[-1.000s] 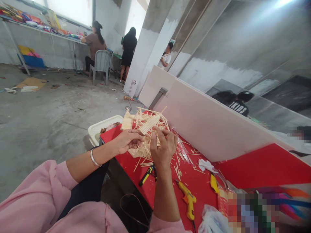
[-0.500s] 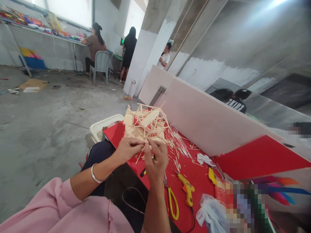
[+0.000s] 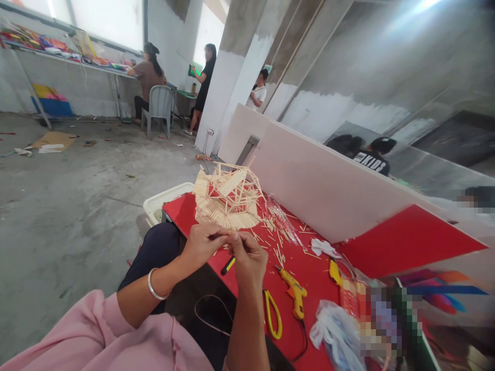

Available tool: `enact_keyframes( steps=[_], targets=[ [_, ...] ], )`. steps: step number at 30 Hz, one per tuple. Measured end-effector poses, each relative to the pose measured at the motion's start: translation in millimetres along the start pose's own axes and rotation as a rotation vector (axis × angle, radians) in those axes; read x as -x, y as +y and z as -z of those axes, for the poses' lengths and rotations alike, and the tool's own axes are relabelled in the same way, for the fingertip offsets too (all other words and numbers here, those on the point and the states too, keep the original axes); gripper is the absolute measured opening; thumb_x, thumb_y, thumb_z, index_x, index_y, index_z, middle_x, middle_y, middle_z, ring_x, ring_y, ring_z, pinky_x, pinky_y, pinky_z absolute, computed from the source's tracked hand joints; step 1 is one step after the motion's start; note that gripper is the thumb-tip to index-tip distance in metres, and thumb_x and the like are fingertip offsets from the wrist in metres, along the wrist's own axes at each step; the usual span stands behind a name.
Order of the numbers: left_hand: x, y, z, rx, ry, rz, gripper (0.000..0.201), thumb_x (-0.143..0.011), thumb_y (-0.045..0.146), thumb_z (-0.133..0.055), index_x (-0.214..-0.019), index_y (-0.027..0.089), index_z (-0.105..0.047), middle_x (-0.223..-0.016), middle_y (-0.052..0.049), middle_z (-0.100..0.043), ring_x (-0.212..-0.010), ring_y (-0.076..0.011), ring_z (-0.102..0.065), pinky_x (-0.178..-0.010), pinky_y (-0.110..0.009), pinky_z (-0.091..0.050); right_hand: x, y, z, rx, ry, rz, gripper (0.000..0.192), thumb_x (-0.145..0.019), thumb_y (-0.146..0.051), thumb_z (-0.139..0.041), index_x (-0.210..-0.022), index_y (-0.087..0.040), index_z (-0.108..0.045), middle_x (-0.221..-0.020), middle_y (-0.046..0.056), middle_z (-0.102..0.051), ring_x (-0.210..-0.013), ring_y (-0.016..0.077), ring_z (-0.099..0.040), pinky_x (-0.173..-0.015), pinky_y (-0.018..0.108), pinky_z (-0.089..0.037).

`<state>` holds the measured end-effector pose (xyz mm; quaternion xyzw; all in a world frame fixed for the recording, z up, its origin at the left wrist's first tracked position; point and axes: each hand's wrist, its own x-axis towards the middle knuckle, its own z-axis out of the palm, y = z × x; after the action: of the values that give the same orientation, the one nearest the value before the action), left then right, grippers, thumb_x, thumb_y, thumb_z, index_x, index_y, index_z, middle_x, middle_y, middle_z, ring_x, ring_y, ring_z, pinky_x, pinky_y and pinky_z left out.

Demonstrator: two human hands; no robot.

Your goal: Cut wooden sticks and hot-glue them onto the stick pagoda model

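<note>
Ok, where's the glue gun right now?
In the head view the yellow glue gun lies on the red table, off to the right of the right hand, between the yellow-handled scissors and the white plastic bag.

Daylight pours in from the big window (image 3: 108, 20) at the far left and blows out to plain white, and a ceiling lamp (image 3: 427, 5) glares at the top right. My bench is evenly lit; my hands cast only soft shadows on the red table (image 3: 309, 268). The wide lens bends the walls and pillar (image 3: 235, 67) toward the edges. Square mosaic patches blur the lower right corner. The near sleeve (image 3: 96, 340) looks soft.
</note>
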<state>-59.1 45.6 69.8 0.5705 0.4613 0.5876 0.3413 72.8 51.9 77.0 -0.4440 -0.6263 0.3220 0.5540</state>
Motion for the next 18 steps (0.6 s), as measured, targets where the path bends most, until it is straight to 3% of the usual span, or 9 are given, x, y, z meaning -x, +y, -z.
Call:
enact_keyframes(
  steps=[7,11,15,18],
  targets=[
    [-2,0,-2.9,-0.046,-0.032,-0.015,0.022,-0.084,0.037,-0.063,-0.075,0.021,-0.076,-0.066,-0.003,-0.068,-0.065,-0.0157,-0.058,-0.064,-0.024,-0.043,3,3,1,-0.021,0.050,-0.021,0.025,-0.080,-0.041,-0.067,-0.088,-0.019,-0.074,-0.075,0.002,-0.067,-0.057,0.0112,-0.054,-0.054,0.025,-0.047],
    [-4,2,-5.7,-0.051,-0.049,0.009,0.019,-0.086,0.031,-0.061,-0.078,0.022,-0.076,-0.067,-0.003,-0.067,-0.064,-0.0156,-0.058,-0.065,-0.025,-0.044,1,9,5,-0.034,0.194,-0.071,0.032,-0.079,-0.045,-0.068,-0.093,-0.017,-0.072,-0.070,0.001,-0.066,-0.055,0.0110,-0.054,-0.054,0.025,-0.047],
    [-6,1,-7.5,-0.055,-0.007,-0.038,0.014,-0.083,0.024,-0.062,-0.081,0.023,-0.076,-0.082,-0.006,-0.071,-0.078,-0.0175,-0.063,-0.069,-0.025,-0.047,-2,17,12,-0.055,0.235,-0.144,0.043,-0.085,-0.056,-0.056,-0.074,-0.015,-0.067,-0.051,-0.003,-0.051,-0.047,0.0099,-0.047,-0.049,0.023,-0.039],
    [-7,-4,-6.9,-0.081,0.034,-0.025,0.013,-0.083,0.026,-0.063,-0.081,0.021,-0.075,-0.079,-0.005,-0.069,-0.073,-0.0159,-0.061,-0.065,-0.024,-0.046,-4,22,16,0.033,0.197,-0.108,0.045,-0.087,-0.055,-0.054,-0.069,-0.016,-0.067,-0.060,0.000,-0.059,-0.057,0.0119,-0.053,-0.056,0.025,-0.043]
  ],
)
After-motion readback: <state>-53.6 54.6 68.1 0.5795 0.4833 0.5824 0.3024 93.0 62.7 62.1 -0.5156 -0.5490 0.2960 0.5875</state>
